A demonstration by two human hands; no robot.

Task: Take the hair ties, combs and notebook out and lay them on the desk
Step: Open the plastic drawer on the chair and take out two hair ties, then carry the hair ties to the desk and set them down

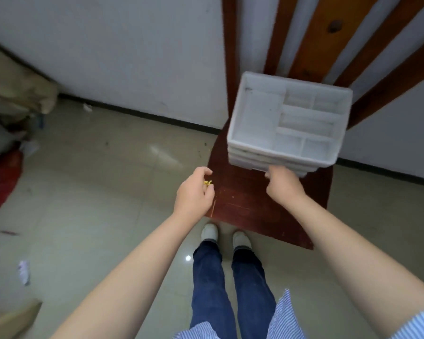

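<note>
A white plastic organizer (255,123) with several top compartments and stacked drawers stands on the seat of a dark wooden chair (242,204). Its top compartments look bare. My right hand (283,185) is at the organizer's lowest drawer front, fingers curled against it. My left hand (194,192) hovers over the seat's left edge and pinches a small yellow hair tie (208,183) in its fingertips. No comb or notebook is visible.
The chair back (313,37) rises against a white wall. Beige floor tiles surround the chair. A red bag (5,174) and a cloth bundle lie far left, crumpled paper (23,271) lower left. My feet (224,234) stand at the seat's front edge.
</note>
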